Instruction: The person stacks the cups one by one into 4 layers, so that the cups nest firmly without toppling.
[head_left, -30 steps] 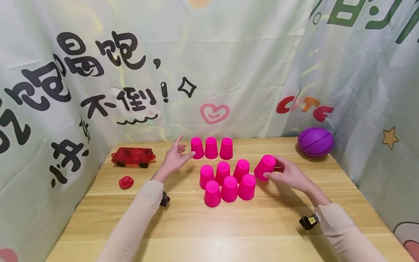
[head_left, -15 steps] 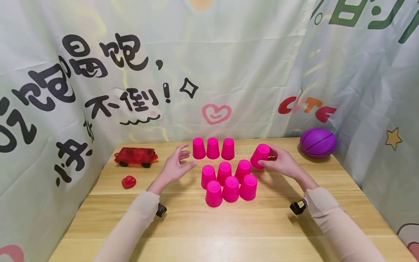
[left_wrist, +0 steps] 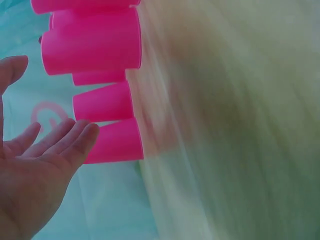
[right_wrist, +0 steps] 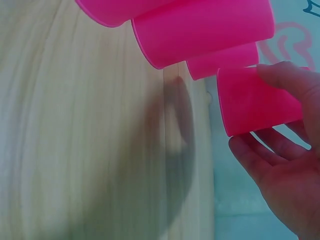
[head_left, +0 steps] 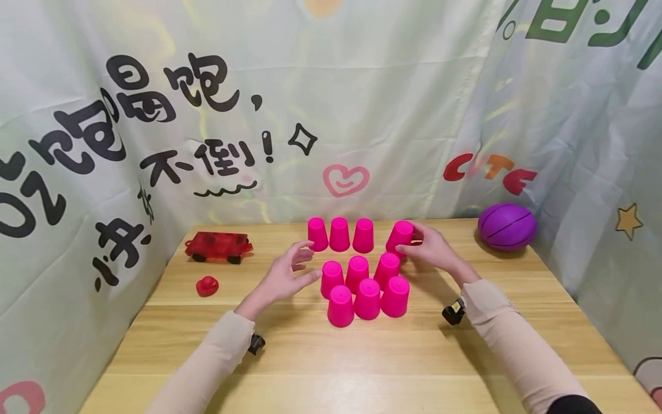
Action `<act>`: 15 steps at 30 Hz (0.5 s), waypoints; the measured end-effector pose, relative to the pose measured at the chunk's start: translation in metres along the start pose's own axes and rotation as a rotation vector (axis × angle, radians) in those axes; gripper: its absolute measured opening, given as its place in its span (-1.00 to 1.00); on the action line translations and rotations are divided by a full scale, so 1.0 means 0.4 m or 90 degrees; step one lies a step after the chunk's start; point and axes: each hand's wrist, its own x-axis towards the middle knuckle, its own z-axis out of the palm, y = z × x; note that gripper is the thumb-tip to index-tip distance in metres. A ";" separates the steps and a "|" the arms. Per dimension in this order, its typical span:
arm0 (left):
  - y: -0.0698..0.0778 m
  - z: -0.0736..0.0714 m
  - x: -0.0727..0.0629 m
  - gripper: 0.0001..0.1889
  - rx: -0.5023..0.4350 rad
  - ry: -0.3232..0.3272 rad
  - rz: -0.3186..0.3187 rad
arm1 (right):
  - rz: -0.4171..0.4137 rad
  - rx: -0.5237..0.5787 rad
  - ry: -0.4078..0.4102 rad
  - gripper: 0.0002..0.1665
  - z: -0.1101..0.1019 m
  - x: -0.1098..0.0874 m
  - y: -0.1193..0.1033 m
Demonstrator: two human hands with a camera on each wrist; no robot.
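My right hand [head_left: 433, 247] grips an upside-down pink cup [head_left: 400, 237], slightly tilted, at the right of the back row. In the right wrist view, thumb and fingers lie on opposite sides of this pink cup [right_wrist: 255, 102]. Three more cups [head_left: 339, 234] stand mouth down in that back row. Nearer to me, a middle row of three cups [head_left: 358, 274] and a front row of three cups [head_left: 367, 299] stand close together. My left hand [head_left: 283, 277] holds nothing; its fingers are spread beside the leftmost middle cup [head_left: 331, 279]. The left wrist view shows the left hand [left_wrist: 45, 170] with relaxed fingers.
A red toy car [head_left: 219, 247] stands at the table's back left, with a small red hat-shaped piece [head_left: 207, 286] in front of it. A purple ball [head_left: 507, 227] sits at the back right corner. Printed cloth [head_left: 403, 115] hangs behind the wooden table [head_left: 331, 362].
My right hand has carried its cup back and left, from beside the middle row toward the back row. The left hand has drawn nearer to me, from the back row to the middle row.
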 end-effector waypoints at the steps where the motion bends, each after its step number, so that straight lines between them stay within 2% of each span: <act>1: 0.001 0.003 -0.002 -0.25 -0.001 -0.004 0.002 | -0.001 -0.003 0.001 -0.21 0.005 0.006 0.001; 5: 0.004 0.012 -0.006 -0.28 -0.011 -0.019 0.007 | 0.005 -0.015 0.007 -0.25 0.027 0.031 0.003; 15: -0.004 0.034 -0.019 -0.28 0.011 -0.036 0.012 | 0.033 -0.010 -0.011 -0.22 0.064 0.072 0.016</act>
